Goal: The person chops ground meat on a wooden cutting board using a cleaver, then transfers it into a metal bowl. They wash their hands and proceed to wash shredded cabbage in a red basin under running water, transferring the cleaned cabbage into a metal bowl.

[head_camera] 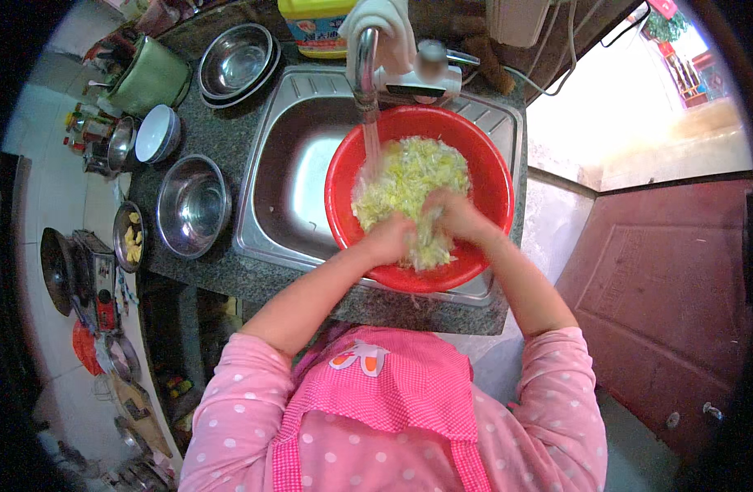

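Observation:
A red plastic basin (502,184) rests over the right part of a stainless steel sink (250,203). It holds a heap of pale yellow-green shredded leaves, apparently cabbage (425,163). Water runs from the chrome faucet (366,67) into the left side of the basin. My left hand (391,237) is curled around some of the shreds near the basin's front. Beside it, my right hand (453,215) grips a loose clump of them. Both hands are blurred, and their fingertips are partly hidden among the shreds.
Left of the sink, the granite counter carries a steel bowl (193,206), stacked steel basins (238,61), white bowls (158,132) and a plate with yellow pieces (130,237). A yellow jug (318,27) stands behind the sink. A dark red door (665,289) is at right.

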The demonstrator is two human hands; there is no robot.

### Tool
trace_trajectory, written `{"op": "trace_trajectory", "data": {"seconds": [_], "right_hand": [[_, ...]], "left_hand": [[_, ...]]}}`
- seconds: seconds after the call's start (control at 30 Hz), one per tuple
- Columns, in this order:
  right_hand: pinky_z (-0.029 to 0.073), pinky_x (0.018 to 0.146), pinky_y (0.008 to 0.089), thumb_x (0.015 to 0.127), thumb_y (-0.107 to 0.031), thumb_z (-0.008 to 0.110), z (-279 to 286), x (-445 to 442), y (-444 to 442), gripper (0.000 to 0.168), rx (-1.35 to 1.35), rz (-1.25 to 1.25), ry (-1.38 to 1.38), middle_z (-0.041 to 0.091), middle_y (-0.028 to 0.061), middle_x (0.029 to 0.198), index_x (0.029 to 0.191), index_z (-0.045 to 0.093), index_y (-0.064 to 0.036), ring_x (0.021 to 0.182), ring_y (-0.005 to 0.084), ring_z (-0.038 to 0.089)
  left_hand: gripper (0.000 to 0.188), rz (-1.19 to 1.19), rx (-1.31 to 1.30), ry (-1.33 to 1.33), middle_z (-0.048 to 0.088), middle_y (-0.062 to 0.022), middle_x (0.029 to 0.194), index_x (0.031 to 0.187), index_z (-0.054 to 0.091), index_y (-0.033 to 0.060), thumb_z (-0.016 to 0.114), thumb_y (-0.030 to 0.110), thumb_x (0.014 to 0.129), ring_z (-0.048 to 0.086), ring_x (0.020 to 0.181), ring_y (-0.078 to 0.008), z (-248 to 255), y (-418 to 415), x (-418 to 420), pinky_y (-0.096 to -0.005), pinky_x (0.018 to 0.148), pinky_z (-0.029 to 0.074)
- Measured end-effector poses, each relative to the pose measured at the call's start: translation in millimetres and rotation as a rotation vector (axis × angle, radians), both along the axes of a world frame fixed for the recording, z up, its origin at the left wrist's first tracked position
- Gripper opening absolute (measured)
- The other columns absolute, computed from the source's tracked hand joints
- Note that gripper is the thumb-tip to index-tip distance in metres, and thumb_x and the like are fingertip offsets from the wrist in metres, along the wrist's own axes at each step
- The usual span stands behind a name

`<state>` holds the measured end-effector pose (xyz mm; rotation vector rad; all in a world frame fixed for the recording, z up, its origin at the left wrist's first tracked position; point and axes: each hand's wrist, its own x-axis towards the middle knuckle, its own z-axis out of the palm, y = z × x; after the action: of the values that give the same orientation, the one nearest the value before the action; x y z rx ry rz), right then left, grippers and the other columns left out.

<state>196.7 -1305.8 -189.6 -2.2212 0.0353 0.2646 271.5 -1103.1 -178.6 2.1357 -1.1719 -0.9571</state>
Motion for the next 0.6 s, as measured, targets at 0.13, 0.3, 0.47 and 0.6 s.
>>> {"op": "trace_trajectory", "data": {"seconds": [0.13,0.3,0.47,0.6], "right_hand": [[0.028,0.104,0.0394,0.072,-0.015,0.065,22,37,-34,0.055,-0.160,-0.291,-0.217,0.033,0.0218,0.134,0.124,0.048,-0.015,0.125,0.0362,0.033],[0.029,0.102,0.0427,0.079,-0.030,0.064,-11,57,54,0.058,-0.220,-0.717,-0.004,0.033,0.0217,0.135,0.129,0.041,-0.011,0.124,0.0323,0.035],[0.045,0.081,0.0360,0.085,-0.030,0.059,-25,48,66,0.046,1.030,-0.825,-0.018,0.056,0.0136,0.108,0.121,0.048,-0.004,0.092,0.0209,0.055],[0.043,0.083,0.0361,0.087,-0.043,0.051,67,47,46,0.048,0.836,-0.737,0.144,0.060,0.0114,0.102,0.112,0.054,-0.001,0.094,0.0224,0.055]], "left_hand": [[0.065,0.442,-0.213,-0.401,0.043,-0.0202,0.118,0.125,0.040,0.0117,0.068,0.013,0.066,0.050,0.104,-0.0388,9,5,23,-0.0403,0.090,0.041],[0.075,1.144,-0.497,1.051,0.037,-0.0144,0.131,0.138,0.019,0.0195,0.066,0.015,0.079,0.046,0.113,-0.0315,3,-19,23,-0.0466,0.084,0.046],[0.057,1.102,-0.468,1.121,0.051,-0.0093,0.117,0.134,0.028,0.0191,0.059,0.025,0.086,0.055,0.102,-0.0270,9,-32,19,-0.0463,0.077,0.050],[0.052,1.008,-0.631,1.077,0.055,-0.0094,0.113,0.127,0.040,0.0092,0.057,0.037,0.086,0.057,0.099,-0.0227,8,-23,22,-0.0382,0.079,0.050]]}}
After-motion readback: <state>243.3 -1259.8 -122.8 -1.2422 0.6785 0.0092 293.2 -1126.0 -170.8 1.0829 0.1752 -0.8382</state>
